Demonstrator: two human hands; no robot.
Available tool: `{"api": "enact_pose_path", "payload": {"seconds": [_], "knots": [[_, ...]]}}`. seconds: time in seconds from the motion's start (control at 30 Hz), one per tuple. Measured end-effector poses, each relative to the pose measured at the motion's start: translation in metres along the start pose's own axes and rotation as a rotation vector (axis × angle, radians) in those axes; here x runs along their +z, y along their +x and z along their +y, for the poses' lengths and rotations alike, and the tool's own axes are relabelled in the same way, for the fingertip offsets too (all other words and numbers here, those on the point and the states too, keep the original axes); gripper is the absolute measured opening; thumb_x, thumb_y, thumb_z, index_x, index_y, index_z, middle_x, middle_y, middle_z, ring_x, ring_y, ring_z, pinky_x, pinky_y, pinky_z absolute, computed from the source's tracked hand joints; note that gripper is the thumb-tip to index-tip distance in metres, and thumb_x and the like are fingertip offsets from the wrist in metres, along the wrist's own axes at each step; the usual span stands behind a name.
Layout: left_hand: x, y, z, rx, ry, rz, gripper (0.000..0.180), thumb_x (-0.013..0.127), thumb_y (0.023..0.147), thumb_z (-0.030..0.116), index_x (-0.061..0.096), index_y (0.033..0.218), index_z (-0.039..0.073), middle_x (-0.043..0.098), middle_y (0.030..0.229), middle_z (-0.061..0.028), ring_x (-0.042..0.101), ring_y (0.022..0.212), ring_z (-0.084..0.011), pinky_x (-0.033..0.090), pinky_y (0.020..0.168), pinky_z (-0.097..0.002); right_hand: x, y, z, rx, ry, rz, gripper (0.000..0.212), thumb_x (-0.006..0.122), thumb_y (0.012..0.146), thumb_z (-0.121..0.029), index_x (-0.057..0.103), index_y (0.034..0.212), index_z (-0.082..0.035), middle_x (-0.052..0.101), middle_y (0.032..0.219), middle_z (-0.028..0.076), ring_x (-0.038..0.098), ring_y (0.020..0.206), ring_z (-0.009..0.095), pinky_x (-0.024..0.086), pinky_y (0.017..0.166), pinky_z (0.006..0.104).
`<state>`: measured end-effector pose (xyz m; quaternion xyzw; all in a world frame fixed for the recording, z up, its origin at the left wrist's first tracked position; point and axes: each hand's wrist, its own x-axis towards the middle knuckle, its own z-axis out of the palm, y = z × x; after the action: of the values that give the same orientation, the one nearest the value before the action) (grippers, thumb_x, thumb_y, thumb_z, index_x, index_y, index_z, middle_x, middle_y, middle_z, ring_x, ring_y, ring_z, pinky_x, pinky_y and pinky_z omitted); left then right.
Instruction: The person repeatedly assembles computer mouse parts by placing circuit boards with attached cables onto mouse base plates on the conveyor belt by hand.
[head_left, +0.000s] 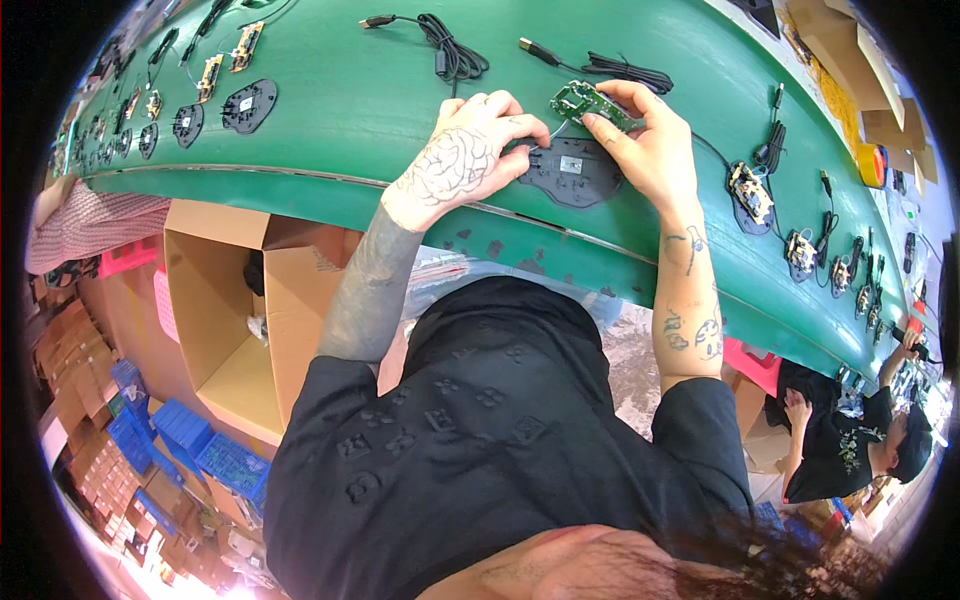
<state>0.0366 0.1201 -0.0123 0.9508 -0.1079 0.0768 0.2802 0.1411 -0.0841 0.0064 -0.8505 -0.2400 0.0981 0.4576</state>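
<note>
Green circuit board (583, 103) between right fingers (611, 138), black base (572, 180) near

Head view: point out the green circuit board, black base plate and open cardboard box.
Green circuit board (579, 101), head view: left part.
Black base plate (577, 187), head view: lower middle.
Open cardboard box (298, 315), head view: right side panel.

Left forearm (378, 275) is angled toward 1 o'clock, right forearm (690, 300) basically straight at 12. Left grip (478, 143) has curled fingers (527, 126) aimed around 3; right grip (655, 140) is pinching, pointing roughly 11. Both tattooed.
</note>
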Motion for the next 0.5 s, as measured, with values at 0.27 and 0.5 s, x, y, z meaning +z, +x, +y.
{"api": "enact_pose_path", "payload": {"seconds": [0.27,0.5], "knots": [[-0.004,0.007,-0.014,0.007,-0.046,-0.099,0.027,0.065,0.082,0.017,0.069,0.109,0.019,0.057,0.098,-0.0023,0.058,0.099,-0.0207,0.039,0.091,-0.0385,-0.016,-0.026,-0.028,-0.072,-0.034,-0.132,0.029,0.08,0.081,-0.013,0.071,0.108,-0.007,0.074,0.097,0.007,0.07,0.085,0.015,0.057,0.075,0.0298],[-0.018,0.013,-0.02,0.048,-0.109,-0.281,0.029,0.061,0.087,0.016,0.066,0.116,0.016,0.057,0.101,-0.0041,0.057,0.104,-0.0218,0.038,0.094,-0.04,0.005,-0.05,-0.018,-0.484,-0.295,-0.075,0.026,0.075,0.08,-0.007,0.071,0.106,-0.011,0.07,0.11,0.006,0.066,0.103,0.027,0.055,0.089,0.037]]}}
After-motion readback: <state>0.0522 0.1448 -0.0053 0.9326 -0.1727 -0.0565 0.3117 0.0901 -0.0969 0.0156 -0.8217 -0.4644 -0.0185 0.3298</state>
